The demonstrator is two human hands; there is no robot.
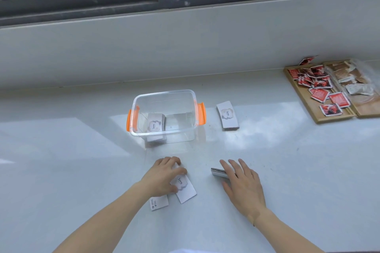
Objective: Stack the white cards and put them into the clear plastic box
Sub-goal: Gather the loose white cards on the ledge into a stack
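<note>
The clear plastic box (164,96) with orange side latches stands on the white counter, and a stack of white cards (155,124) lies inside at its left. My left hand (162,174) is closed over a white "love" card (185,188) in front of the box. Another white card (158,202) lies just below that hand. My right hand (241,183) rests flat, fingers spread, on a small stack of white cards (218,172), most of it hidden. A further white card pile (227,115) lies right of the box.
A wooden tray (304,98) with several red sachets and brown packets sits at the far right. A grey window sill and dark window frame run along the back of the counter (82,150).
</note>
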